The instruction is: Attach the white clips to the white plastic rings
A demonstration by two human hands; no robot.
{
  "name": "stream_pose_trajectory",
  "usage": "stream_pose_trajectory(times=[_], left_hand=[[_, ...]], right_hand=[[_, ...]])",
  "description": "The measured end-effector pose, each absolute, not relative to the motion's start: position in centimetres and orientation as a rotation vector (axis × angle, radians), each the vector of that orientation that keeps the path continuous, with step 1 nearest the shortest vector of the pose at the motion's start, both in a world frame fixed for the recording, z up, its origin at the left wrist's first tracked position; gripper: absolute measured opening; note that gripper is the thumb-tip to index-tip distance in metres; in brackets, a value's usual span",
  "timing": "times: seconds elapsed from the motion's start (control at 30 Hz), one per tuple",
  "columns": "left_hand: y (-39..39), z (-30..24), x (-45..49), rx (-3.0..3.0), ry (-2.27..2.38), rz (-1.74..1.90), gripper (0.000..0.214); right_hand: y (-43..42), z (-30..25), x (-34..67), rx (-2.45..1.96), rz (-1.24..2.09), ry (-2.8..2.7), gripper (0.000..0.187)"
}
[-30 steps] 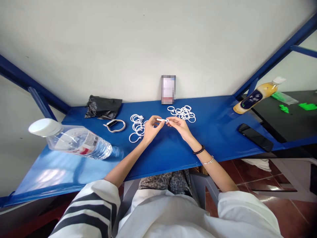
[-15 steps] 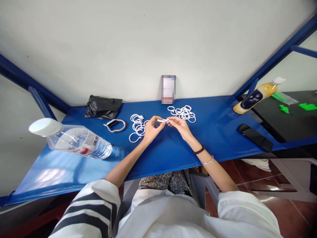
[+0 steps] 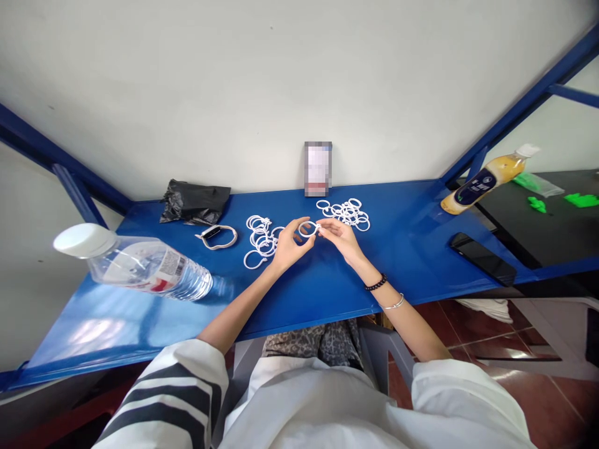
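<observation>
A white plastic loose-leaf ring is held between both hands just above the blue table. My right hand pinches its clasp end with thumb and fingertips. Curved about the opposite side is my left hand, thumb at the lower edge and fingers at the upper one. The clasp is mostly covered by my right fingertips, so I cannot tell whether it is fastened. More such rings lie in a heap beside my left hand. Another group of white rings rests beyond my right hand.
On the left are a large water bottle, a watch and a black plastic bag. A propped phone leans on the wall. Rightward are a juice bottle, a dark phone and green pieces.
The ring has turned from edge-on to showing its round opening. My left thumb and fingers have spread from a pinch to around its sides. My right hand stays almost still.
</observation>
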State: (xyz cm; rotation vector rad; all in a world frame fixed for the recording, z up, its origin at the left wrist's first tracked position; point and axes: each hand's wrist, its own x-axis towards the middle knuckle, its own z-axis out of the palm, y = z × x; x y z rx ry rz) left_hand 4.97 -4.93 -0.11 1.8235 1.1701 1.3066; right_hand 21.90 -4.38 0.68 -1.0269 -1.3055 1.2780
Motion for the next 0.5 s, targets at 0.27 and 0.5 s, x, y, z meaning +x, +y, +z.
stream_pose_trajectory(times=[0.27, 0.5], left_hand=[[-4.74, -0.81, 4.96, 2.067, 1.173, 1.341, 0.04], [-4.8, -1.02, 4.98, 2.082, 1.182, 1.347, 0.037]], right_hand=[[-4.4, 0.61, 21.86, -1.012, 1.281, -1.302, 0.034], [-4.49, 0.64, 21.73, -1.011, 1.291, -1.305, 0.035]])
